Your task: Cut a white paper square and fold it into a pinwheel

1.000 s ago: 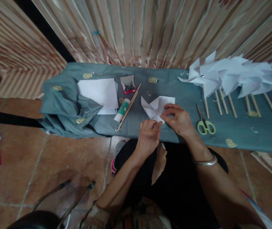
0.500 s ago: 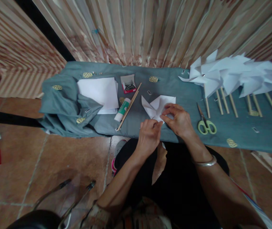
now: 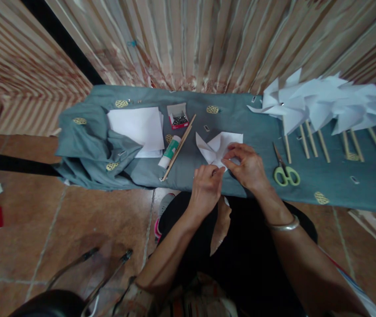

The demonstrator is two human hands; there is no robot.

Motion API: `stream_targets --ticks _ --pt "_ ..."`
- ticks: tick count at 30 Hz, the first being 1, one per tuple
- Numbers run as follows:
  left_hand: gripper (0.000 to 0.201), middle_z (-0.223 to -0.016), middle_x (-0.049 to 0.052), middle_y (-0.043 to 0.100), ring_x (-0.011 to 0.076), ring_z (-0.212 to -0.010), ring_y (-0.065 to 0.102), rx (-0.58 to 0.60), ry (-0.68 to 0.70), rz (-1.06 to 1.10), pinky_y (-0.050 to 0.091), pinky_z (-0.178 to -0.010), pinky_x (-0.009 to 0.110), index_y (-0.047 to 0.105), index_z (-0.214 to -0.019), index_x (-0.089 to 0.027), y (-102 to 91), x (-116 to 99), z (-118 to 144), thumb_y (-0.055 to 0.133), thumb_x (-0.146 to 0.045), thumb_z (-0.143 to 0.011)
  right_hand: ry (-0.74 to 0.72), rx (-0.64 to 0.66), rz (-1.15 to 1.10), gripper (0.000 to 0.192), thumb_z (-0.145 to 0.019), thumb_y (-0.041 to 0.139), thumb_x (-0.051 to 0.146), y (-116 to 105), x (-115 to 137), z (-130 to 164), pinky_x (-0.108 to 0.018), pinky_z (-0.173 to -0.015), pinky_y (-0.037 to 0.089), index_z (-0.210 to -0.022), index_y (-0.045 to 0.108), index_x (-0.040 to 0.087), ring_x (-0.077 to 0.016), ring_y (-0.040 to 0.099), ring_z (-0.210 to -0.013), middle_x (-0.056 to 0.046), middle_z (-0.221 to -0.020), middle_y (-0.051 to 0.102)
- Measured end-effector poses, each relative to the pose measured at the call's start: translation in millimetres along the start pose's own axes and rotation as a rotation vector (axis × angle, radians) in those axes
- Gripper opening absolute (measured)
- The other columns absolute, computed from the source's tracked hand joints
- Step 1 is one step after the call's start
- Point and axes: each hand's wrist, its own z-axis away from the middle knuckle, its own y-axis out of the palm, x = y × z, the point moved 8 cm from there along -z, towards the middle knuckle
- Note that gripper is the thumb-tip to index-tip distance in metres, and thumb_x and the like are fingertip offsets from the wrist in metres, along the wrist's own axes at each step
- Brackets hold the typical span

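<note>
A white paper pinwheel (image 3: 219, 144), partly folded and without a stick, lies in front of me on the cloth-covered table. My left hand (image 3: 206, 187) is closed at its near edge, with the fingertips pinching the paper. From the right, my right hand (image 3: 245, 166) pinches the same paper near its middle, thumb and forefinger close together. The fingers hide the near corner of the paper. Left of it lie two thin wooden sticks (image 3: 178, 147) and a green and white glue stick (image 3: 169, 152). Green-handled scissors (image 3: 286, 174) rest to the right of my right hand.
A small open box of metal pins (image 3: 178, 118) stands behind the glue stick. Further left is a stack of white paper (image 3: 138, 127), partly under a fold of cloth (image 3: 89, 141). Several finished pinwheels on sticks (image 3: 326, 103) lie at the right. A striped curtain (image 3: 181, 44) hangs behind.
</note>
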Motion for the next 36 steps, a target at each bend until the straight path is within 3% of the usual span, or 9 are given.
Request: stream_targets --ticks 10,18,24,30,36 --pt "0.026 -0.098 0.007 0.065 0.0203 -0.093 0.055 0.026 -0.022 0.003 0.04 -0.08 0.035 0.062 -0.116 -0.017 -0.1 1 0 0.042 -0.02 -0.099 -0.008 0.023 0.002 0.005 -0.077 0.067 0.021 2 1 0 -0.045 -0.099 0.048 -0.076 0.072 0.023 -0.0286 0.064 -0.107 -0.009 -0.11 0.07" --pt "0.027 -0.097 0.007 0.065 0.0203 -0.092 0.054 0.014 0.003 -0.017 0.04 -0.078 0.034 0.063 -0.114 -0.017 0.0 0 0 0.04 -0.022 -0.1 -0.18 -0.008 0.111 0.019 -0.089 0.058 0.028 3 15 8 -0.044 -0.094 0.05 -0.093 0.075 0.021 -0.0266 0.062 -0.1 -0.01 -0.115 0.068" --pt "0.025 -0.097 0.006 0.064 0.0199 -0.093 0.054 0.034 -0.012 -0.001 0.04 -0.079 0.034 0.063 -0.11 -0.018 2.1 1 0 0.041 -0.021 -0.1 -0.297 0.042 0.281 0.029 -0.093 0.047 0.019 9 30 17 -0.043 -0.092 0.05 -0.103 0.074 0.018 -0.0271 0.058 -0.102 -0.014 -0.121 0.063" --pt "0.026 -0.094 0.006 0.063 0.0196 -0.09 0.053 -0.002 -0.001 -0.003 0.039 -0.079 0.034 0.064 -0.108 -0.017 0.3 0 0 0.039 -0.022 -0.1 -0.316 0.095 0.412 0.034 -0.09 0.046 0.012 15 37 24 -0.046 -0.091 0.048 -0.113 0.07 0.013 -0.031 0.054 -0.109 -0.017 -0.125 0.062" --pt "0.027 -0.095 0.006 0.063 0.02 -0.091 0.054 0.023 -0.017 -0.006 0.039 -0.079 0.034 0.064 -0.106 -0.017 3.2 1 0 0.038 -0.022 -0.101 -0.334 0.058 0.401 0.034 -0.094 0.042 0.014 13 39 26 -0.044 -0.088 0.049 -0.114 0.07 0.013 -0.0295 0.055 -0.106 -0.016 -0.122 0.064"
